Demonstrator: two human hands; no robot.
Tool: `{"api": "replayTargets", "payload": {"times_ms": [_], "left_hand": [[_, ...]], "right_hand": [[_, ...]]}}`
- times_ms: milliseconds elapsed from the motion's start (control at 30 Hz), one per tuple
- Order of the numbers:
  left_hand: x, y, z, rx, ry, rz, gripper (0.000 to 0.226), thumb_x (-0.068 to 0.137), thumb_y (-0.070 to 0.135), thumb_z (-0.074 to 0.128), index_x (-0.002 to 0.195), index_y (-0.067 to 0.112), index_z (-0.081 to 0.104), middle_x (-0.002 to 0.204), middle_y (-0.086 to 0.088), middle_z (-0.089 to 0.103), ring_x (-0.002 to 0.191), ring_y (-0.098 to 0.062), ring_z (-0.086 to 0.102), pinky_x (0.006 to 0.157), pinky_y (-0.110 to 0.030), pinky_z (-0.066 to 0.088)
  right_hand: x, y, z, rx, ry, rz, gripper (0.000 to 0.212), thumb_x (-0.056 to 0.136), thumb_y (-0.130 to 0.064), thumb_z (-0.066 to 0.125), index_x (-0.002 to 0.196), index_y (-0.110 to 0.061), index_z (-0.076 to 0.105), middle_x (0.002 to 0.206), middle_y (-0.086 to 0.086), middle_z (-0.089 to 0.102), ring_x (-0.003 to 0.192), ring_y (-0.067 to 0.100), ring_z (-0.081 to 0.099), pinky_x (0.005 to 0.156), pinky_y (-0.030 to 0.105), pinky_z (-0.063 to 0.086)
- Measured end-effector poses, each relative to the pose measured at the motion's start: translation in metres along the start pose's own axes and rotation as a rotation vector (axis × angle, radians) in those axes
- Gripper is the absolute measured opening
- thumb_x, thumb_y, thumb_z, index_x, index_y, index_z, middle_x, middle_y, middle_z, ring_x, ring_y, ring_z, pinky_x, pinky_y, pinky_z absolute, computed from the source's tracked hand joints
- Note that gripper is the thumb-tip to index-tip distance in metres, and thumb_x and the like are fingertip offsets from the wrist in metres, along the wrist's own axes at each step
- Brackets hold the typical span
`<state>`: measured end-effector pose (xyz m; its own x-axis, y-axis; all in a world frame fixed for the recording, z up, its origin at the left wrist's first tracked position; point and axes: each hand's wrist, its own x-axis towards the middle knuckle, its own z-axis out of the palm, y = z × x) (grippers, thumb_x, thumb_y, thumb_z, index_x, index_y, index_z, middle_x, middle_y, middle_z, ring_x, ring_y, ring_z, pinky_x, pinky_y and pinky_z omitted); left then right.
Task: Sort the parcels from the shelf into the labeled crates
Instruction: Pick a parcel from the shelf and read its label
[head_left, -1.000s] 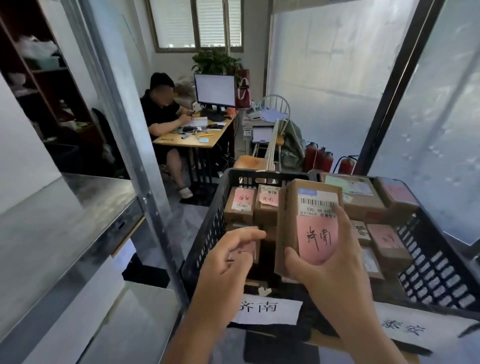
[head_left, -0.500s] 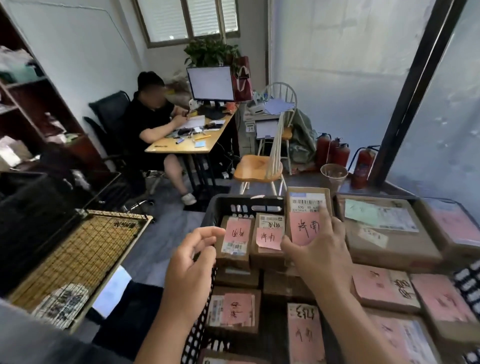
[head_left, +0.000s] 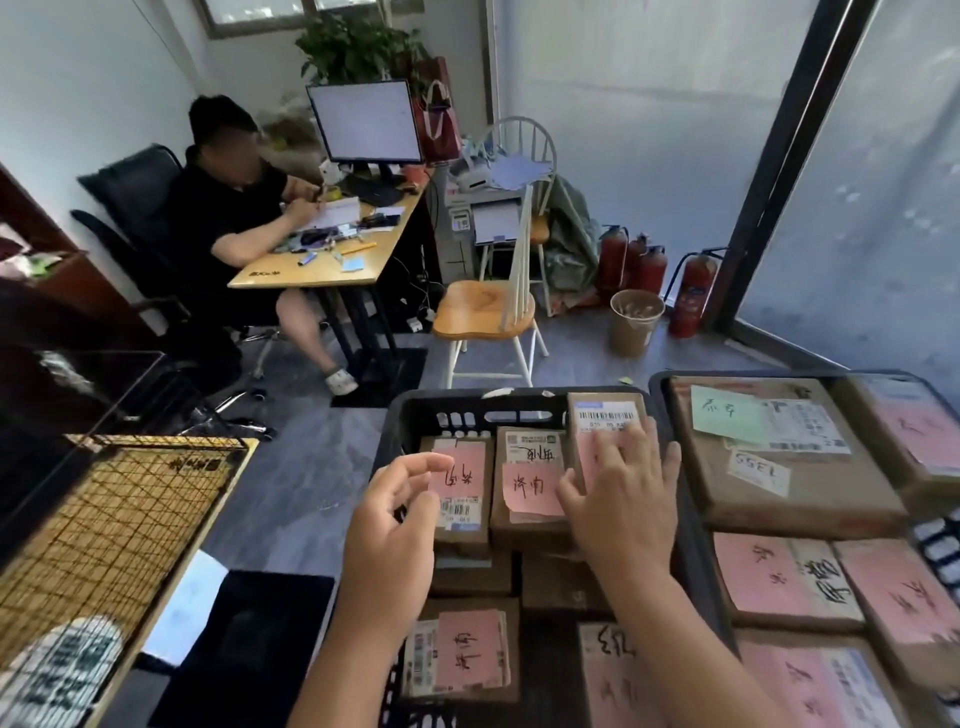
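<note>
so, starting at the left, a gridded board (head_left: 98, 525) lies flat beside the work area, and past it a person in black (head_left: 228, 208) sits at a wooden desk (head_left: 332, 260) with a monitor (head_left: 366, 122); a wooden chair (head_left: 483, 312) and some fire extinguishers (head_left: 644, 270) stand further along the floor. none of that matters to the sorting.

the left hand (head_left: 389, 540) hovers over the near-left part of the black crate (head_left: 467, 410), fingers loosely curved and holding nothing, just in front of a parcel with a pink note. it looks ready to steady things if needed.

the right hand (head_left: 621, 499) rests on the upright parcel (head_left: 605, 431) at the far right corner of that crate, fingers spread flat over its pink note and the thumb against its left edge. the parcel stands on end beside two others with pink slips, its barcode label facing the camera. whether its base has reached the crate floor cannot be told, since the hand covers the lower half.

the step looks like seating this parcel into its row. to do it well, press it straight down and back against the crate wall so it stands as the neighbours do, label still readable, then lift the fingers off without dragging the pink note loose.

to the right, a second crate (head_left: 660, 384) holds larger boxes, one with a green note (head_left: 727, 415).
</note>
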<state>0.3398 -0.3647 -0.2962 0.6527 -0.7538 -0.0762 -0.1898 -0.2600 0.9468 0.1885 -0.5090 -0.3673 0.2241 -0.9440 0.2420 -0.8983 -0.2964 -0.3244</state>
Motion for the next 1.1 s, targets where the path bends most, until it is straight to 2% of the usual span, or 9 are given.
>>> {"api": "replayTargets", "payload": {"times_ms": [67, 233, 333, 567, 600, 667, 733, 867, 1100], "left_hand": [[0.000, -0.001, -0.002, 0.004, -0.008, -0.009, 0.036, 0.105, 0.016, 0.053, 0.106, 0.045, 0.073, 0.124, 0.011, 0.075, 0.124, -0.016, 0.067, 0.108, -0.051, 0.054], [-0.005, -0.005, 0.003, 0.033, -0.069, -0.017, 0.032, 0.106, 0.012, 0.054, 0.106, 0.038, 0.073, 0.112, 0.016, 0.074, 0.109, -0.003, 0.068, 0.098, -0.032, 0.057], [-0.004, -0.009, 0.023, 0.085, -0.240, -0.045, 0.031, 0.107, 0.012, 0.052, 0.110, 0.036, 0.071, 0.103, 0.010, 0.073, 0.076, -0.008, 0.062, 0.068, -0.024, 0.054], [0.004, -0.021, 0.054, 0.143, -0.439, -0.127, 0.036, 0.109, 0.015, 0.051, 0.132, 0.038, 0.066, 0.108, 0.010, 0.068, 0.075, 0.003, 0.063, 0.060, -0.007, 0.047], [0.005, -0.024, 0.057, 0.161, -0.467, -0.127, 0.039, 0.110, 0.016, 0.050, 0.139, 0.038, 0.063, 0.117, 0.010, 0.067, 0.088, 0.002, 0.065, 0.067, -0.008, 0.051], [0.008, -0.033, 0.062, 0.256, -0.515, -0.088, 0.049, 0.109, 0.017, 0.051, 0.150, 0.044, 0.053, 0.151, 0.013, 0.055, 0.130, -0.006, 0.057, 0.101, -0.020, 0.052], [0.009, -0.043, 0.066, 0.447, -0.579, -0.050, 0.061, 0.107, 0.020, 0.051, 0.160, 0.049, 0.039, 0.173, 0.022, 0.024, 0.156, -0.014, 0.033, 0.126, -0.039, 0.036], [0.004, -0.053, 0.071, 0.757, -0.654, -0.072, 0.078, 0.104, 0.024, 0.050, 0.167, 0.049, 0.012, 0.173, 0.032, -0.015, 0.153, -0.023, 0.041, 0.123, -0.053, 0.038], [0.004, -0.061, 0.074, 0.757, -0.657, -0.204, 0.086, 0.103, 0.025, 0.049, 0.166, 0.053, -0.003, 0.167, 0.036, -0.028, 0.146, -0.028, 0.050, 0.121, -0.053, 0.038]], "right_hand": [[0.001, -0.003, 0.000, 0.000, -0.028, -0.047, 0.055, 0.092, -0.038, 0.065, 0.142, -0.019, 0.057, 0.160, 0.015, 0.040, 0.158, 0.033, 0.022, 0.129, 0.054, 0.013], [0.006, 0.001, -0.003, -0.049, -0.160, -0.056, 0.089, 0.086, -0.051, 0.071, 0.161, -0.032, 0.028, 0.169, 0.006, 0.023, 0.160, 0.033, 0.007, 0.128, 0.058, 0.010], [0.005, 0.001, -0.004, -0.068, -0.188, -0.038, 0.096, 0.084, -0.051, 0.072, 0.162, -0.036, 0.020, 0.170, 0.004, 0.018, 0.160, 0.034, 0.003, 0.124, 0.061, 0.013], [-0.005, -0.004, -0.002, -0.161, -0.106, -0.061, 0.078, 0.076, -0.033, 0.078, 0.148, -0.024, 0.049, 0.153, 0.009, 0.044, 0.145, 0.034, 0.034, 0.100, 0.061, 0.044], [-0.008, -0.005, -0.002, -0.171, -0.093, -0.067, 0.075, 0.076, -0.030, 0.078, 0.146, -0.023, 0.052, 0.152, 0.010, 0.045, 0.144, 0.034, 0.037, 0.097, 0.061, 0.045], [-0.014, -0.006, 0.001, -0.190, -0.079, -0.074, 0.073, 0.075, -0.024, 0.077, 0.145, -0.020, 0.055, 0.151, 0.011, 0.047, 0.142, 0.034, 0.038, 0.094, 0.063, 0.044], [-0.018, -0.006, 0.003, -0.205, -0.079, -0.074, 0.073, 0.073, -0.021, 0.079, 0.143, -0.018, 0.058, 0.150, 0.012, 0.047, 0.141, 0.034, 0.038, 0.094, 0.066, 0.043], [-0.016, -0.007, 0.002, -0.236, -0.099, -0.070, 0.070, 0.068, -0.021, 0.083, 0.135, -0.015, 0.064, 0.148, 0.013, 0.050, 0.136, 0.034, 0.041, 0.088, 0.064, 0.046], [-0.013, -0.007, 0.000, -0.270, -0.138, -0.080, 0.065, 0.071, -0.018, 0.079, 0.134, -0.014, 0.064, 0.148, 0.013, 0.050, 0.135, 0.033, 0.042, 0.086, 0.066, 0.048]]}}
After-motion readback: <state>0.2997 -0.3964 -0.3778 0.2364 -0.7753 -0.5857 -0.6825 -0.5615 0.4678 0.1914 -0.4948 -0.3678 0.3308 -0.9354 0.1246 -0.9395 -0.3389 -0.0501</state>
